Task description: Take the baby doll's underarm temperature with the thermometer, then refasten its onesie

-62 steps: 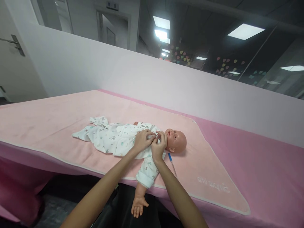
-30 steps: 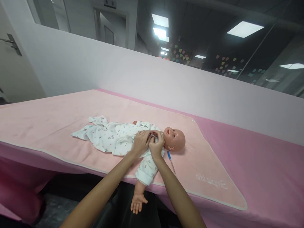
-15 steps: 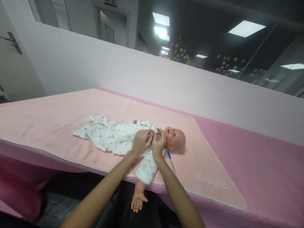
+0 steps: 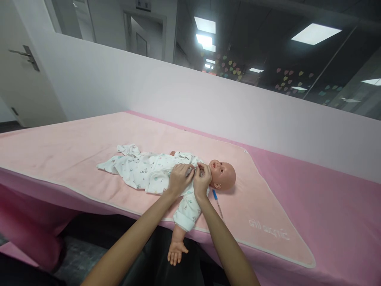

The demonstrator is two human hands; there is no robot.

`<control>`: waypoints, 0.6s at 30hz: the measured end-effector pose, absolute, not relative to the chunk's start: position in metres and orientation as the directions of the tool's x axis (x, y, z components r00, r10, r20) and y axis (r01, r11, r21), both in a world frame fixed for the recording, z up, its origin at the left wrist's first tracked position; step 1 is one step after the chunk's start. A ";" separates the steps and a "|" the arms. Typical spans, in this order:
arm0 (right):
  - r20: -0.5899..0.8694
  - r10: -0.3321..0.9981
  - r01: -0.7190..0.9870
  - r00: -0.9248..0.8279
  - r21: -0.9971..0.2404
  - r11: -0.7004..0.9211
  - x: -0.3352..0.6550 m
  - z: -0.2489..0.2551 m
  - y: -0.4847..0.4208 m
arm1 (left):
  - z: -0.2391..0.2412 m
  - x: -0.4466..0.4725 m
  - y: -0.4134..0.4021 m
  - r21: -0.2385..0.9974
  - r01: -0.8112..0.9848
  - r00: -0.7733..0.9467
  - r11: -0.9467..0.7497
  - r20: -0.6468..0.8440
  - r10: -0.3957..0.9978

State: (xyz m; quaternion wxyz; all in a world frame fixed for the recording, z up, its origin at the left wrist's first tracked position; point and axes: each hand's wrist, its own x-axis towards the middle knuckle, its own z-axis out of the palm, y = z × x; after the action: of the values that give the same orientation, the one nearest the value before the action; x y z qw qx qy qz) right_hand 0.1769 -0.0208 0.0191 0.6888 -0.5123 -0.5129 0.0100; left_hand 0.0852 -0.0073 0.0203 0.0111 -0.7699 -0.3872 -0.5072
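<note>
The doll (image 4: 224, 176) lies on the towel (image 4: 86, 147), head right. Left hand (image 4: 179, 178) and right hand (image 4: 202, 181) seem to be adjusting its shirt (image 4: 157, 172), fingers bunched, hold unclear; the next move calls for light pinching

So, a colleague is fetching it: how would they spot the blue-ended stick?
Find the pale pink mat, then the doll's bald head on it. Just off the head's near side, beside the person's right forearm, lies the stick. Its bright blue end stands out from the mat and the white patterned clothing.
</note>
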 end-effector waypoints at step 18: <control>0.668 0.526 0.463 0.526 -0.744 0.482 0.177 0.018 -0.020 | 0.023 0.084 -0.009 0.319 0.632 0.255 -0.706 0.775 0.578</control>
State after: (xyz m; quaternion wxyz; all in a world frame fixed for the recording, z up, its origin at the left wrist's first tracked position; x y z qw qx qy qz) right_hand 0.1767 -0.0198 0.0182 0.7103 -0.5084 -0.4864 0.0221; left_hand 0.0844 -0.0093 0.0230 0.0285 -0.7915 -0.3821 -0.4761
